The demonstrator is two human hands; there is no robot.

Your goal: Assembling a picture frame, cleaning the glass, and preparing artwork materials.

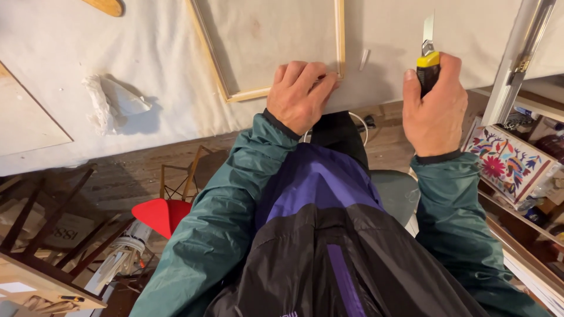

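Warm, quite even indoor light falls on the pale tabletop (pixel 147 47). The crumpled white cloth (pixel 108 100) throws a soft shadow to its right, so the light perhaps comes from the left. The lower part is dimmer. Edges look slightly bent; focus is sharp.

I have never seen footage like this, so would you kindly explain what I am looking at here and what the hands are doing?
There is no machine: one camera on a person's head looks down past their green and purple jacket at their own two hands. The left hand presses on the corner of a thin wooden frame lying on a table covered with pale cloth. The right hand grips a yellow and black utility knife, blade out and pointing away. A crumpled white rag lies to the left. Below the table edge are a wooden floor and a red stool.
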